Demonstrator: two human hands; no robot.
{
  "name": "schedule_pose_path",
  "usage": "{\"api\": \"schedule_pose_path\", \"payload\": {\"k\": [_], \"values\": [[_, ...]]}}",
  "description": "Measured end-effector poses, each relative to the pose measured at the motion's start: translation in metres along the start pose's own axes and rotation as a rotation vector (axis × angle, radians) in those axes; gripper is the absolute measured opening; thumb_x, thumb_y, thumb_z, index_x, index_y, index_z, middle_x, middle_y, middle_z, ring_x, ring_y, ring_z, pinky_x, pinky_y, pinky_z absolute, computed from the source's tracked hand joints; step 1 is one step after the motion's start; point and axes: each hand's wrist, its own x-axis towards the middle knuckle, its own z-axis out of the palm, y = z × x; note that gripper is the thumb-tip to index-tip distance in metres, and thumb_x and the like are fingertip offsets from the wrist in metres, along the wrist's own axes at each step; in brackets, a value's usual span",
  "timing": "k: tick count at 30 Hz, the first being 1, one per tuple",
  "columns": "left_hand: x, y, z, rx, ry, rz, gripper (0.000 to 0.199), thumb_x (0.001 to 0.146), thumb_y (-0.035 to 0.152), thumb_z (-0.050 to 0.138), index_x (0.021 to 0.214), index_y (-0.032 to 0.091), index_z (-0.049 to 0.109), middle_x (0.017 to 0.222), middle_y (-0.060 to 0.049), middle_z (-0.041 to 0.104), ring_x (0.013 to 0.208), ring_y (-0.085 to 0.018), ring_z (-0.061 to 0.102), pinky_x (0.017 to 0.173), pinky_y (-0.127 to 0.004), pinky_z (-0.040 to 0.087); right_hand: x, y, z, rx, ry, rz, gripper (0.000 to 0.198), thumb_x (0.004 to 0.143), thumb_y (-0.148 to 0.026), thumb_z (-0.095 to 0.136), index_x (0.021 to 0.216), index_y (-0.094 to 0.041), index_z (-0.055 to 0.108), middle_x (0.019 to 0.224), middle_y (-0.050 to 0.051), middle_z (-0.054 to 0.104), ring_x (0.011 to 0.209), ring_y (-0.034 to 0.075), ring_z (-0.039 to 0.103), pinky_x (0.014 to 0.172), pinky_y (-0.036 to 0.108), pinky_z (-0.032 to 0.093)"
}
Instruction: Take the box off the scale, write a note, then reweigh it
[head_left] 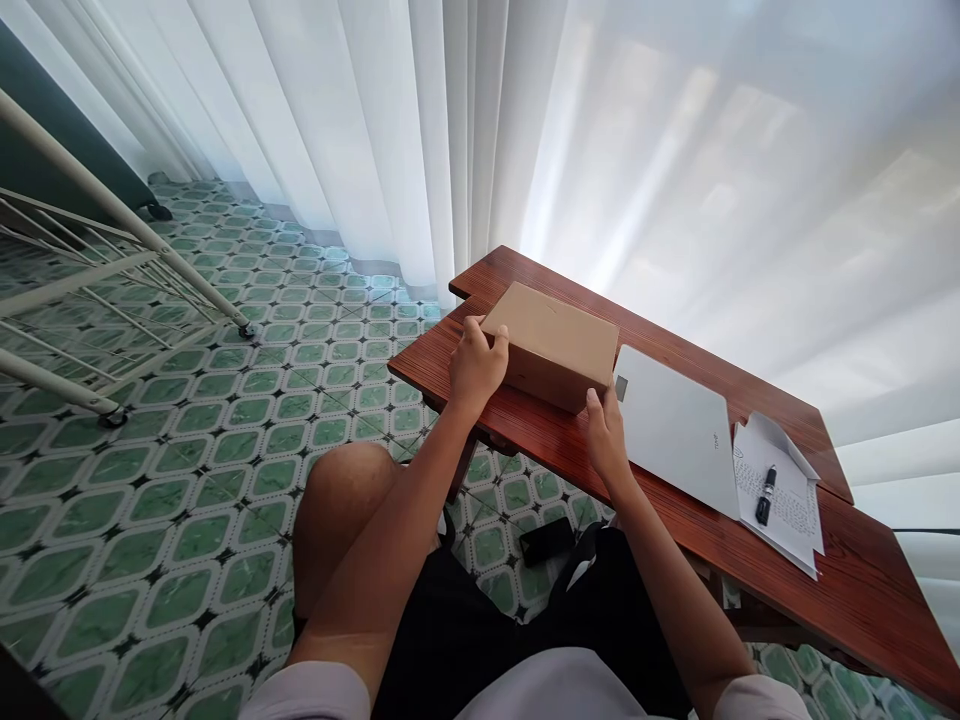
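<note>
Box (559,340) is closed, clasped between my left hand (478,362) and right hand (606,430) near the left edge of the counter (874,560); gripping's done, lifting I can't tell.

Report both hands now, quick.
Left hand: holding the cardboard box by its left end.
Right hand: holding the same box near its right front corner.
</note>
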Motion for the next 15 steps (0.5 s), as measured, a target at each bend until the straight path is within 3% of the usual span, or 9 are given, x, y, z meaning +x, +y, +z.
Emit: {"api": "schedule_pose_path", "payload": {"k": [7,11,15], "values": [[0.0,0.0,0.001,0.034,0.018,0.022,0.049,0.099,0.047,0.039,0.137,0.017,0.046,0.136,-0.018,0.062,0.116,-0.039,0.063,0.094,-0.052,0.05,0.001,0.008,-0.003,0.083,-0.017,-0.01,0.066,0.101,-0.055,0.038,0.159,-0.024,0.036,0.167,0.008,0.037,0.153,0.026,0.036,0.128,0.048,0.028],[0.003,-0.003,0.003,0.062,0.038,0.064,0.052,0.099,0.046,0.041,0.139,0.015,0.048,0.138,-0.019,0.06,0.122,-0.041,0.06,0.098,-0.056,0.049,-0.003,0.018,-0.009,0.113,0.041,0.032,0.064,0.099,-0.052,0.044,0.157,-0.024,0.039,0.168,0.009,0.034,0.155,0.026,0.032,0.129,0.05,0.027],[0.0,-0.005,0.011,0.044,0.326,0.364,0.054,0.094,0.031,0.049,0.144,0.011,0.047,0.152,-0.02,0.047,0.147,-0.037,0.036,0.119,-0.054,0.034,-0.016,0.021,-0.021,0.16,0.183,-0.064,0.04,0.1,-0.04,0.05,0.136,-0.025,0.058,0.146,0.011,0.058,0.138,0.025,0.053,0.118,0.049,0.043]]}}
